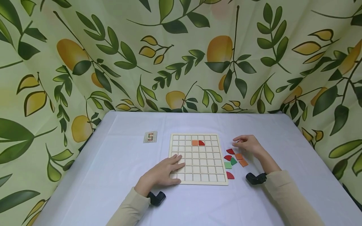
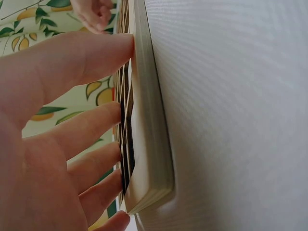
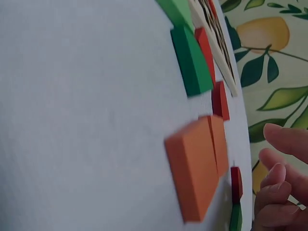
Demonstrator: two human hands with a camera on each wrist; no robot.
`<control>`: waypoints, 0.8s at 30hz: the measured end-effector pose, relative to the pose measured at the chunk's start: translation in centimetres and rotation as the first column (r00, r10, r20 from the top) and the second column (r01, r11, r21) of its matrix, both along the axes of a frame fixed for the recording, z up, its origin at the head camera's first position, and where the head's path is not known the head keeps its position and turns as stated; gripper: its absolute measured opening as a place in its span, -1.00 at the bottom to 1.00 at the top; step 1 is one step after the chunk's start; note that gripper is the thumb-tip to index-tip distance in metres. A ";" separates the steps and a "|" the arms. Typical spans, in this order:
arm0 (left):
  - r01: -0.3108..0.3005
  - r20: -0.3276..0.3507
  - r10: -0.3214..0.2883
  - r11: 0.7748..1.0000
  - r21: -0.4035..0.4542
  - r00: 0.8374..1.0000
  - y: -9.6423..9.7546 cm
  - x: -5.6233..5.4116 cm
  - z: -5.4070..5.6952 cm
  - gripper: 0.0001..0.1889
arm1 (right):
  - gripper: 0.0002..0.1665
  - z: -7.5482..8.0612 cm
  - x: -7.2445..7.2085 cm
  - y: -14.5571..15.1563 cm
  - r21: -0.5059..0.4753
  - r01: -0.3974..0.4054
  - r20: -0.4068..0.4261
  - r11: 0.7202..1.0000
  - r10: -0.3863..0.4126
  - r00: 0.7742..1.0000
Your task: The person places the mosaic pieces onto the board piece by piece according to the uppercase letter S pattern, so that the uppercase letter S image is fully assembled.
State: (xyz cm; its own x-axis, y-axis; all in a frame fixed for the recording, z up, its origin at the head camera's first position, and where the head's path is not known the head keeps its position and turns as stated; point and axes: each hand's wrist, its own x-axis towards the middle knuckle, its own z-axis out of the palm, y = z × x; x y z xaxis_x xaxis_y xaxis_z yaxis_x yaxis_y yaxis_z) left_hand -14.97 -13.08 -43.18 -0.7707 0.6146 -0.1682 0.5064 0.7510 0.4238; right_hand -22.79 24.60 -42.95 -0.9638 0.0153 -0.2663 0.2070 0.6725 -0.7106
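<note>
A pale wooden grid board (image 1: 199, 182) lies on the table, with an orange square (image 1: 195, 142) and a red quarter-round piece (image 1: 201, 143) side by side in its cells. My left hand (image 1: 165, 171) rests on the board's left side, fingers spread, and the thumb touches its near edge in the left wrist view. Right of the board are loose pieces: red quarter-rounds (image 1: 230, 175), orange squares (image 1: 243, 163), a light green square (image 1: 227, 165) and a dark green piece (image 1: 233, 161). My right hand (image 1: 249, 145) hovers just beyond them, fingers loosely bent, with nothing seen in it.
A small pattern card (image 1: 150, 137) with an S-like figure on a grid lies left of the board. In the right wrist view, another red piece (image 3: 236, 185) and a green piece (image 3: 235, 219) lie near the right hand. A leaf-and-fruit curtain (image 1: 181, 62) hangs behind the white table.
</note>
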 end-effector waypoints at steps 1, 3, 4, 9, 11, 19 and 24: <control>-0.001 0.001 0.001 1.000 -0.002 1.000 0.0 0.0 0.0 -0.33 | -0.51 0.0 -0.1 0.3 0.003 0.006 -0.003 1.000 -0.006 1.000; -0.006 0.006 0.006 1.000 0.002 1.000 0.0 -0.1 0.1 -0.33 | -0.51 0.0 -0.2 0.8 0.007 0.007 -0.014 1.000 -0.007 1.000; -0.008 0.009 0.008 1.000 0.004 1.000 0.0 -0.1 0.1 -0.33 | -0.51 0.0 -0.2 1.0 0.003 0.004 -0.021 1.000 -0.004 1.000; 0.003 0.005 -0.003 1.000 0.002 1.000 -0.1 -0.2 0.0 -0.33 | -0.49 -0.2 -0.5 2.2 -0.009 -0.003 -0.027 1.000 0.002 1.000; 0.011 -0.001 -0.011 1.000 0.000 1.000 -0.1 -0.2 0.0 -0.33 | -0.46 -0.3 -0.6 2.5 -0.008 0.003 -0.016 1.000 -0.003 1.000; 0.002 0.017 -0.002 1.000 0.005 1.000 -0.1 0.0 0.0 -0.33 | -0.46 -0.5 -1.1 3.0 0.007 0.024 0.017 1.000 -0.024 1.000; -0.001 0.020 0.001 1.000 0.005 1.000 -0.1 0.0 -0.1 -0.33 | -0.47 -0.6 -1.2 3.2 0.029 0.000 0.027 1.000 -0.001 1.000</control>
